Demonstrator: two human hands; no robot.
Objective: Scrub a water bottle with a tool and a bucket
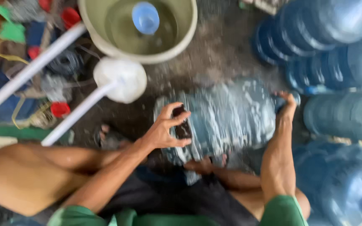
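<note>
The left hand [164,129] is curled around a small dark scrubbing pad [182,125], thumb on one side and fingers on the other, pressing it against the base end of a big blue water jug [227,117]. The jug lies on its side on the wet floor, coated in white suds — right between the person's knees. The right hand [288,106] grips the jug's neck end, fingers wrapped over it. Beyond the jug stands a pale basin [189,29] of water with a blue scoop [145,17] floating in it. More blue jugs [336,50] are stacked close on the right — the picture is blurred.
</note>
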